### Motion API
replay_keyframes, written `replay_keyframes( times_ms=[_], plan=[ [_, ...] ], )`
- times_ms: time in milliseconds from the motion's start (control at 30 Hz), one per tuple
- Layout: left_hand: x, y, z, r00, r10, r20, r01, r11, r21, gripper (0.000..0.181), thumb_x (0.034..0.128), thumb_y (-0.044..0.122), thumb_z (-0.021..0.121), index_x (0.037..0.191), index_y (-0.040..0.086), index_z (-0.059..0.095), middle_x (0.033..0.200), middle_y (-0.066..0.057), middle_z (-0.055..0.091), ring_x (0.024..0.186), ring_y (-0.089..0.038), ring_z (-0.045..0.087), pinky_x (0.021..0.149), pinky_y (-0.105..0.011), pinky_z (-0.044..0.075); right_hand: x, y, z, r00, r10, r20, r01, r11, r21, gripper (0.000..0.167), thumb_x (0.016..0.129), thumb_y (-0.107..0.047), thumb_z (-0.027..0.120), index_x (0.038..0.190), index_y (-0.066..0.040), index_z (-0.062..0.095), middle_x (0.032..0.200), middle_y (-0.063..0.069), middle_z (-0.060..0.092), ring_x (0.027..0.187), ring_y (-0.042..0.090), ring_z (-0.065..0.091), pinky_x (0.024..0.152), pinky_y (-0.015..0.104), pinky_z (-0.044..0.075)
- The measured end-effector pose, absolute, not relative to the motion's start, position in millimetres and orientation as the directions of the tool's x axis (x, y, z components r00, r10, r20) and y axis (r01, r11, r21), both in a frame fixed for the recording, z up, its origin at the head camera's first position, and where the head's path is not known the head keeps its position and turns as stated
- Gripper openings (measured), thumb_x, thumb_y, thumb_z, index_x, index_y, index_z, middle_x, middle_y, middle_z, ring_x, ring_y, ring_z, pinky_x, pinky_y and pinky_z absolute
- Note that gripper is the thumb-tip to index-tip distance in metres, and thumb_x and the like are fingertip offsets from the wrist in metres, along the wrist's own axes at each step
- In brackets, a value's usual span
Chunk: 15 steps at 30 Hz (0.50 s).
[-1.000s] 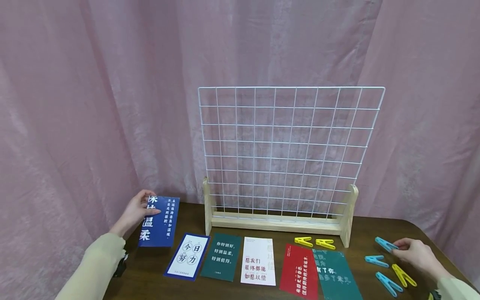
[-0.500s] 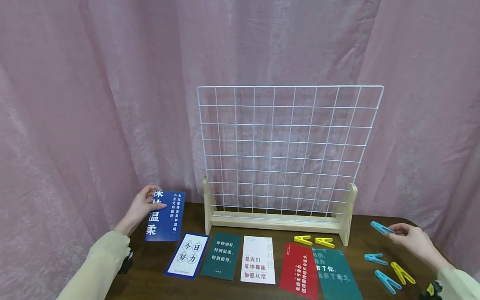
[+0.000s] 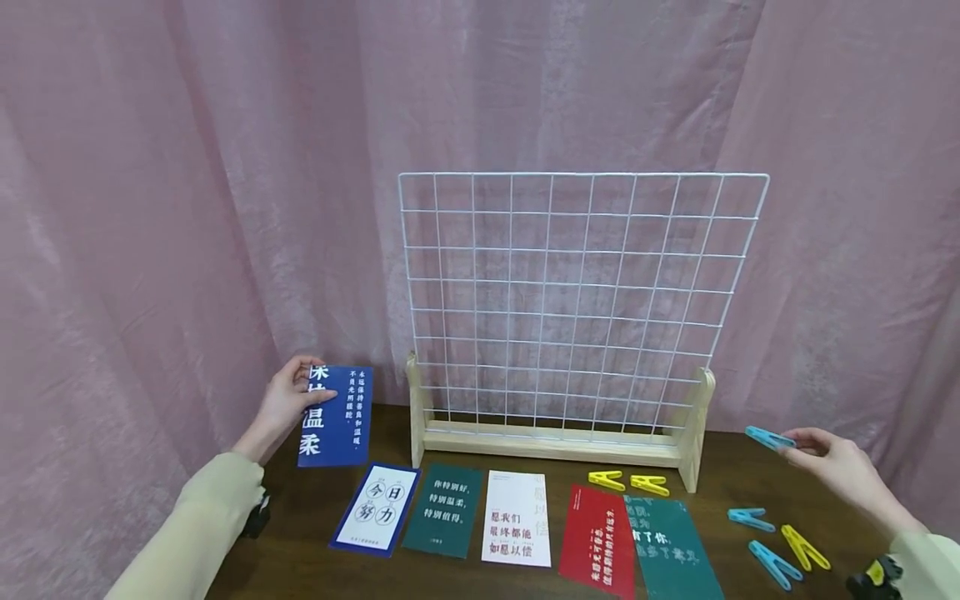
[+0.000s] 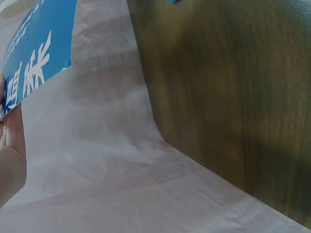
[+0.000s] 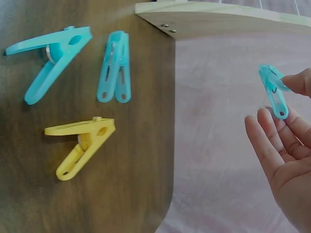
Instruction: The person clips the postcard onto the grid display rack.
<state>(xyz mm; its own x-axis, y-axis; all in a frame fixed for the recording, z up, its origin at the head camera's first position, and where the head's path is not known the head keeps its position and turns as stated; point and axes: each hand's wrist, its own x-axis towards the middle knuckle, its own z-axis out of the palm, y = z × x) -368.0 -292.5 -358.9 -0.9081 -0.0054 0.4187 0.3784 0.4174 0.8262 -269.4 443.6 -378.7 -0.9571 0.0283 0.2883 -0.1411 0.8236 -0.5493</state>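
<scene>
My left hand (image 3: 287,402) pinches a blue card (image 3: 339,425) with white lettering between thumb and fingers, raised above the table's left end. In the left wrist view the same card (image 4: 48,46) shows only in part. On the far right, my right hand (image 3: 836,468) pinches a light blue clothespin (image 3: 768,438) above the table. The right wrist view shows that clothespin (image 5: 274,92) between thumb and fingers. Below this hand lie two more light blue clothespins (image 3: 752,519) and a yellow clothespin (image 3: 806,547). Between the hands stands a white wire grid (image 3: 570,283) in a wooden base (image 3: 551,447).
A row of cards lies before the grid: a blue-edged white card (image 3: 375,510), a green card (image 3: 444,511), a white card (image 3: 516,518), a red card (image 3: 598,542) and another green card (image 3: 675,550). Two yellow clothespins (image 3: 606,480) lie behind the red card. A pink curtain (image 3: 225,208) hangs behind.
The left hand has raised the blue card and brought it a little to the right. The right hand has lifted the light blue clothespin off the table.
</scene>
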Motion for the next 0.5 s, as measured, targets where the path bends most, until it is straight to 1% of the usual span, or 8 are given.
replay_keyframes(
  times_ms=[200,333,500],
  plan=[
    [-371.6,-287.8,-349.2,-0.898,0.024,0.44,0.409,0.417,0.812,0.054,0.074,0.004,0.074,0.118,-0.002,0.042,0.096,-0.023,0.053,0.067,-0.021,0.06,0.056,-0.033,0.051,-269.2,436.9,-366.9,-0.947,0.014,0.322,-0.176,0.814,-0.553,0.043,0.086,-0.031,0.063,0.109,0.004,0.057,0.087,0.013,0.065,0.07,-0.001,0.054,0.058,0.028,0.043],
    [-371.6,-281.3,-343.3,-0.9,0.03,0.435,0.411,0.391,0.823,0.055,0.0738,0.002,0.074,0.119,-0.001,0.042,0.096,-0.023,0.052,0.067,-0.021,0.061,0.056,-0.033,0.051,-271.1,429.2,-359.4,-0.939,-0.012,0.344,-0.218,0.794,-0.568,0.041,0.086,-0.03,0.063,0.111,0.002,0.056,0.088,0.01,0.065,0.072,-0.002,0.054,0.058,0.025,0.043],
    [-368.4,-269.8,-337.1,-0.895,0.019,0.446,0.423,0.35,0.836,0.055,0.0731,-0.003,0.073,0.118,-0.002,0.042,0.095,-0.022,0.051,0.066,-0.016,0.06,0.055,-0.033,0.051,-274.0,420.2,-349.9,-0.922,-0.031,0.386,-0.268,0.771,-0.577,0.042,0.087,-0.028,0.062,0.114,0.003,0.055,0.091,0.009,0.064,0.074,0.0,0.055,0.059,0.023,0.044]
  ],
)
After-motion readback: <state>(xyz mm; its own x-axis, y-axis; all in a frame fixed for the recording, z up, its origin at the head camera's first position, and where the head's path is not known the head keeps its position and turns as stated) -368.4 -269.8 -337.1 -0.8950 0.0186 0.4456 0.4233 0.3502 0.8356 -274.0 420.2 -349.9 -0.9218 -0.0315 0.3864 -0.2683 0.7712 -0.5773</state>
